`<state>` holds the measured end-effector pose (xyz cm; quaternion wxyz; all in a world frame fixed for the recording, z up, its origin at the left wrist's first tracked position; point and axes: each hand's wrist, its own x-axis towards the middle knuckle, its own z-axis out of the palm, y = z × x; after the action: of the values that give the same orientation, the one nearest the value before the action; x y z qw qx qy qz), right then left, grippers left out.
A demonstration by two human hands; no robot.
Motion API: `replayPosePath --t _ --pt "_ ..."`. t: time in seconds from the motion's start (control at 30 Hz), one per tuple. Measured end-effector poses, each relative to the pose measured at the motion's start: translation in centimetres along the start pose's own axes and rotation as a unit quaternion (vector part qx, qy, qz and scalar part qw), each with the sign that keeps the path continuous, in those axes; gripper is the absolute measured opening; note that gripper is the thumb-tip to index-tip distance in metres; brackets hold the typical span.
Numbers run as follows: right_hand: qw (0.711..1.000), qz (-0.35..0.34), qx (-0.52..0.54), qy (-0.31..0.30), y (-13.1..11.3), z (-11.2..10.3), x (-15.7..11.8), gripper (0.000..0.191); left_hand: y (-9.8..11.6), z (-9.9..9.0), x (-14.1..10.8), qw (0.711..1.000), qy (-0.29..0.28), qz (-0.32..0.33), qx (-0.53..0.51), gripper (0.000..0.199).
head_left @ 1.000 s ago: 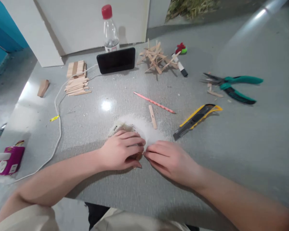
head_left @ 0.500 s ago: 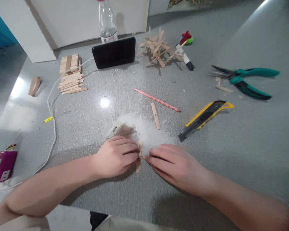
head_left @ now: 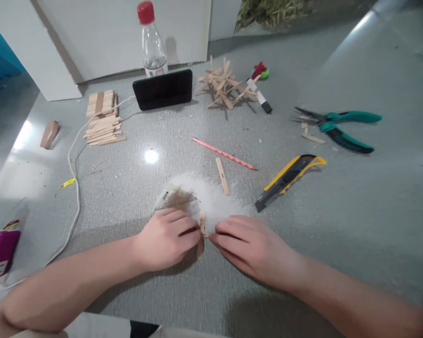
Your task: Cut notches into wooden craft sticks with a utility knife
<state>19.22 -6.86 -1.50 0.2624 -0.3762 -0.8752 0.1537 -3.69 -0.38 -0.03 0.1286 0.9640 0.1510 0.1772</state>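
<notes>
The two hands lie slightly apart above the near edge of the tabletop (head_left: 356,211), with a wooden stick (head_left: 202,218) and a short wooden crosspiece (head_left: 206,235) between them. The left hand (head_left: 171,239) has its curled fingers against the stick's middle, so the ends show beyond them; whether they pinch it cannot be told. The right hand (head_left: 255,249) has its fingertips closed on the outer end of the crosspiece, which meets the stick at the left fingertips.

Just beyond the hands are a small translucent packet (head_left: 174,197) and a whitish patch (head_left: 218,199). Past the patch lie a loose stick (head_left: 222,176) and a pink pencil (head_left: 224,153), with a yellow cutter (head_left: 291,178) to their right and green-handled pliers (head_left: 333,126) farther toward the right edge. Toward the far edge stand a black phone (head_left: 163,90), a bottle (head_left: 153,51) and a tangled stick structure (head_left: 223,87); piled sticks (head_left: 102,117) lie near the far left corner.
</notes>
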Motion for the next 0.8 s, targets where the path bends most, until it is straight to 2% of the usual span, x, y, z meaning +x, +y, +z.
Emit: replayPosePath --t 0.13,0.23,0.27,0.3,0.37,0.43,0.5,0.67,0.8 --pt "0.999 -0.001 -0.034 0.034 0.9 -2.1 0.6 0.016 0.0 -0.1 -0.1 1.000 -0.011 -0.001 -0.005 0.019" --pt "0.984 0.096 -0.119 0.096 3.0 -4.8 1.7 0.017 -0.1 -0.1 -0.2 1.000 -0.015 0.001 -0.014 0.019" --pt "0.967 0.137 -0.200 0.082 3.8 -5.5 2.2 0.018 -0.2 -0.1 -0.2 1.000 -0.018 0.002 -0.017 0.020" --pt "0.959 0.157 -0.227 0.069 4.7 -5.9 2.7 0.020 -0.2 -0.1 -0.2 1.000 -0.019 0.004 -0.021 0.021" --pt "0.948 0.179 -0.260 0.037 6.2 -6.1 3.5 0.016 -0.3 -0.1 -0.2 0.999 -0.019 0.004 -0.026 0.022" --pt "0.920 0.216 -0.325 -0.039 7.3 -5.4 4.2 0.011 -0.4 -0.2 -0.2 0.999 -0.015 0.002 -0.029 0.022" --pt "0.911 0.228 -0.339 -0.063 8.1 -4.6 4.6 0.012 -0.5 -0.1 -0.2 0.999 -0.009 -0.001 -0.032 0.022" --pt "0.911 0.251 -0.324 -0.041 8.7 -3.6 4.7 0.021 -0.5 0.2 -0.4 0.999 0.008 -0.014 -0.038 0.014" --pt "0.915 0.284 -0.285 0.012 7.4 -5.4 4.2 0.022 -0.4 0.4 -0.5 0.997 0.021 -0.056 -0.045 0.011"
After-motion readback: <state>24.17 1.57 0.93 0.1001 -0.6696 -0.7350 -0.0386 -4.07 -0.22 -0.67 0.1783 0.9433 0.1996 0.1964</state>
